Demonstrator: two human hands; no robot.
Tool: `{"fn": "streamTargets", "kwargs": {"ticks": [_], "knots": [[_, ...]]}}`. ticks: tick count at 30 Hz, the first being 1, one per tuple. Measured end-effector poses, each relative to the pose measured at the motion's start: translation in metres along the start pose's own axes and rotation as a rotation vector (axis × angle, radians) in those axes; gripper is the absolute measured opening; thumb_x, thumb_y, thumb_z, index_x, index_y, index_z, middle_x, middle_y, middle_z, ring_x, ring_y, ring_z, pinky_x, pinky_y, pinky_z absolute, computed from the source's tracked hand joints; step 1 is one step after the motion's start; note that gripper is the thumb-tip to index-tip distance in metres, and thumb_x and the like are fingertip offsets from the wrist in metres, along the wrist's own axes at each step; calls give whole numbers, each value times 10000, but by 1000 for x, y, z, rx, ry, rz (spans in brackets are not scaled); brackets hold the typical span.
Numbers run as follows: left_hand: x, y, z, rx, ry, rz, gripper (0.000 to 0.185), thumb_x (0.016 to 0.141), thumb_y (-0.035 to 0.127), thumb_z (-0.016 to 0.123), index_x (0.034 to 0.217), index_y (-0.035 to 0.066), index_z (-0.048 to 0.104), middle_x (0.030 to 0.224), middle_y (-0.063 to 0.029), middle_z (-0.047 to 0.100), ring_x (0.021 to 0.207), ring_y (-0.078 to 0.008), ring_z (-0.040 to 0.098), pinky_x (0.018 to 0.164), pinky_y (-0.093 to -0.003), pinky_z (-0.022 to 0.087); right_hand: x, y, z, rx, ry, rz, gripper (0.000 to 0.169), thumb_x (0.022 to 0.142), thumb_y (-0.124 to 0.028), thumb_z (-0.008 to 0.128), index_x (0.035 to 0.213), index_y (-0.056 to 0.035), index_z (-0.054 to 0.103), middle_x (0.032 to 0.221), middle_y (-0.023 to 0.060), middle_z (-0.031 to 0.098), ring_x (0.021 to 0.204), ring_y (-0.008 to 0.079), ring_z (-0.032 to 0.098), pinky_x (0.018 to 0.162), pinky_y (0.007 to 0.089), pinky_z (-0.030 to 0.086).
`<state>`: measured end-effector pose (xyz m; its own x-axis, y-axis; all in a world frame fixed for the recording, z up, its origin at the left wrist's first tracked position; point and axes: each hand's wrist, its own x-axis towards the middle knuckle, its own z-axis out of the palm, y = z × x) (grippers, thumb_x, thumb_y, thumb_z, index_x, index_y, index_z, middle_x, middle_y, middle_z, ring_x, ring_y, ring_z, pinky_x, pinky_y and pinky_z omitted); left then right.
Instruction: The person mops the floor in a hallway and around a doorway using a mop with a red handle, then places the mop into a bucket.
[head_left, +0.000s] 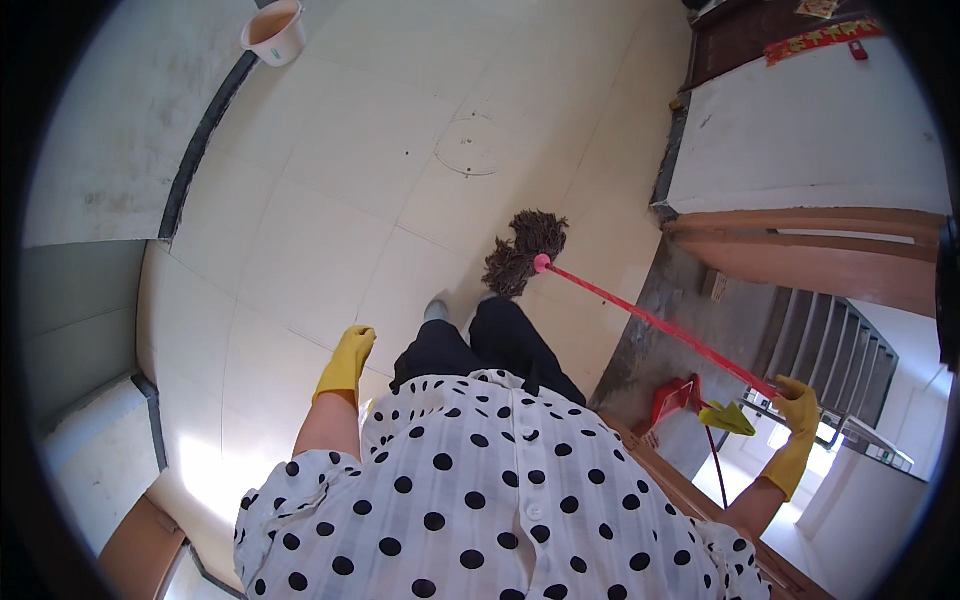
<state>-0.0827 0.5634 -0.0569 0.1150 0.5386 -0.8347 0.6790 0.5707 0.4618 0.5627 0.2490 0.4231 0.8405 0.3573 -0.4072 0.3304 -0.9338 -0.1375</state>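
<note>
My right hand (796, 405), in a yellow rubber glove, grips the upper end of a red mop handle (660, 322) near the doorway. The handle slants down to a pink round socket and a mop head (529, 251) of dark brown strands, which rests on the pale tiled floor (337, 195) just in front of my feet. My left hand (354, 352), also in a yellow rubber glove, hangs at my left side with its fingers curled. Nothing shows in it, and its palm side is hidden.
A pale pink bucket (276, 34) stands by the left wall. Past the open doorway on my right are a red dustpan (675, 401), a yellow-green broom head (726, 418) and a staircase (825, 345). Dark scuff rings (469, 150) mark the floor ahead. A dark cabinet (724, 45) stands far right.
</note>
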Motion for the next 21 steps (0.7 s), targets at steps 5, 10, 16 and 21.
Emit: {"fn": "streamTargets", "kwargs": {"ticks": [5,10,16,21], "knots": [[-15,119,51,269,-79,377,371,828,258,523,1066,8,660,981,-204,676,933,-300,652,841,-382,489,-7,30,4,-60,-124,33,403,802,-105,648,1195,-17,623,950,98,684,787,155,631,667,266,511],[-45,247,215,674,-453,881,457,789,328,585,1172,81,620,1140,-162,638,1028,-337,614,921,-411,473,-19,58,21,156,-35,88,499,635,-57,671,1131,-3,655,881,127,693,687,174,645,566,266,506],[-144,290,383,945,-556,1421,552,797,309,574,1312,133,481,1222,-124,581,1121,-296,549,988,-453,369,-82,127,61,287,-102,252,427,662,-45,676,1084,19,668,820,103,685,665,153,646,550,247,498],[-174,238,480,937,-642,1647,547,758,185,646,1273,95,483,1190,-102,574,1113,-284,529,1042,-469,289,-138,99,86,566,-212,515,375,744,-35,658,1117,3,663,852,95,681,652,139,655,530,217,481]]}}
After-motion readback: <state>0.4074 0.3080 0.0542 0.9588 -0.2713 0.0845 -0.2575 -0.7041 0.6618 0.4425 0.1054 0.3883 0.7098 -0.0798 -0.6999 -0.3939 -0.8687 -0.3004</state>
